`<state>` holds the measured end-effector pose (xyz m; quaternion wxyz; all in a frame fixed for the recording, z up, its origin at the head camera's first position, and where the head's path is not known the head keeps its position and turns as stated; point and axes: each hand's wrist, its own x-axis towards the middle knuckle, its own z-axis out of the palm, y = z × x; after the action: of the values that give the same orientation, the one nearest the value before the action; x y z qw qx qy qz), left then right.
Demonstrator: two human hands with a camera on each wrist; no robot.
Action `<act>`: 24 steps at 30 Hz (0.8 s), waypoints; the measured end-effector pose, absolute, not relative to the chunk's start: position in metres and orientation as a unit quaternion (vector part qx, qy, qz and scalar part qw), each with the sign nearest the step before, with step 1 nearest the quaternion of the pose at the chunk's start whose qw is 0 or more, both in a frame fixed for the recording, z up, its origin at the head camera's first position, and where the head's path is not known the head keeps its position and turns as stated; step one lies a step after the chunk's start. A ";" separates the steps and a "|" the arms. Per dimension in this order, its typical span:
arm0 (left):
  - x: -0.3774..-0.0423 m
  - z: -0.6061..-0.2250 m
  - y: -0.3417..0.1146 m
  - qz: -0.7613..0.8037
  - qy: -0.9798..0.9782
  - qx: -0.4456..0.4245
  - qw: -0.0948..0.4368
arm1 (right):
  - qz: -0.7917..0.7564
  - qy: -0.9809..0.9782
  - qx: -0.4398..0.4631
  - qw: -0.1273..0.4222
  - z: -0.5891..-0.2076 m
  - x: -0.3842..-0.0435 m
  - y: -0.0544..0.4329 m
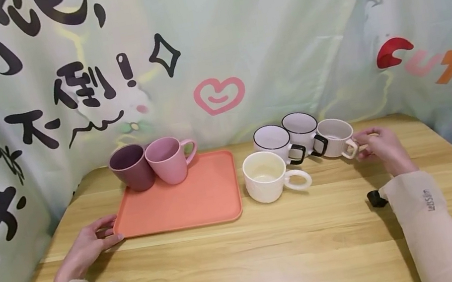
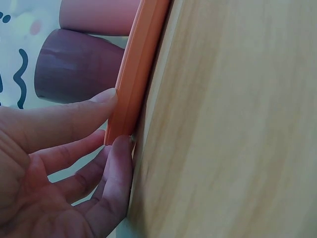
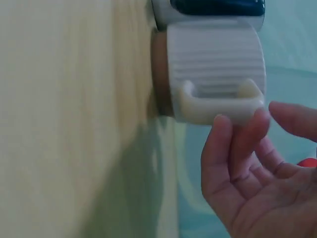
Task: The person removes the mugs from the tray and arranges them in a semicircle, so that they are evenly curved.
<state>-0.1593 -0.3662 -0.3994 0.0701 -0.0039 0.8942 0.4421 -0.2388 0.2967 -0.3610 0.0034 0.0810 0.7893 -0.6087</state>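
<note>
My left hand [image 1: 90, 245] holds the coral tray [image 1: 183, 209] at its near left corner. In the left wrist view the thumb lies against the tray's rim [image 2: 132, 74] and the fingertips are at its underside. A dark purple cup [image 1: 133, 170] and a pink mug [image 1: 170, 161] stand upright on the tray's back left part. My right hand [image 1: 383, 146] is beside a ribbed off-white mug [image 1: 334, 137] at the right end of the mug group. Its loosely bent fingertips are right at the outside of the handle [image 3: 218, 109], with the thumb near the upper end.
Two white mugs with black rims and black handles, a front one [image 1: 271, 140] and a rear one [image 1: 300, 128], stand left of the ribbed mug. A cream mug [image 1: 265, 177] with a ring handle stands in front, right of the tray. A printed curtain [image 1: 282, 50] hangs behind the wooden table [image 1: 274, 258].
</note>
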 end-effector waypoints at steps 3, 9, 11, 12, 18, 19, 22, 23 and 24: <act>-0.160 -0.400 -0.366 0.440 0.895 -0.004 0.068 | -0.611 0.786 0.093 -0.021 -0.355 -0.238 0.302; -0.160 -0.402 -0.367 0.438 0.897 0.006 0.062 | -0.623 0.774 0.091 -0.063 -0.337 -0.242 0.307; -0.159 -0.402 -0.368 0.438 0.897 0.007 0.062 | -0.619 0.779 0.081 -0.063 -0.330 -0.244 0.306; -0.159 -0.402 -0.368 0.439 0.896 0.006 0.062 | -0.620 0.778 0.076 -0.061 -0.327 -0.245 0.305; -0.158 -0.401 -0.368 0.443 0.894 0.003 0.064 | -0.610 0.788 0.059 -0.056 -0.308 -0.254 0.294; -0.159 -0.401 -0.368 0.443 0.894 0.004 0.064 | -0.611 0.788 0.057 -0.055 -0.305 -0.255 0.292; -0.159 -0.401 -0.366 0.446 0.893 0.006 0.063 | -0.610 0.790 0.044 -0.054 -0.299 -0.258 0.284; -0.159 -0.400 -0.366 0.447 0.892 0.006 0.063 | -0.613 0.787 0.039 -0.055 -0.298 -0.259 0.281; -0.159 -0.400 -0.365 0.447 0.892 0.005 0.063 | -0.617 0.784 0.036 -0.056 -0.296 -0.260 0.279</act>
<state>-0.1586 -0.3655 -0.3999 0.0629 0.0054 0.8924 0.4468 -0.2601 0.2787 -0.2963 -0.0558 0.0360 0.7840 -0.6172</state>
